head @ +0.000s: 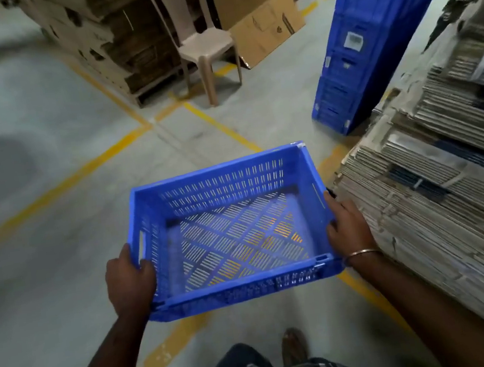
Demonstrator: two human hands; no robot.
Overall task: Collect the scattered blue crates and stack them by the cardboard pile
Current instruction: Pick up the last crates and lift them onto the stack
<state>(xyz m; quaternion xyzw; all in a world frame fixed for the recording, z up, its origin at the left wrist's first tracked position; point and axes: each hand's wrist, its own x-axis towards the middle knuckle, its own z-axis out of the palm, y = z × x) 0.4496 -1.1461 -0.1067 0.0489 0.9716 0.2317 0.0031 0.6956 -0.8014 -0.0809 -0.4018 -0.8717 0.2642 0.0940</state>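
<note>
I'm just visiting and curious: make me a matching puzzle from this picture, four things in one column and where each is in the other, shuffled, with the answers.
Things:
1. carried crate
2. crate stack
3. plastic chair
4. flattened cardboard pile

Places:
A. standing on the floor ahead, beside a leaning cardboard sheet
B. held between the left hand and right hand
C. close along the person's right side
D. tall, on the floor ahead to the right

Pairs: 1-B, 2-D, 3-A, 4-C
</note>
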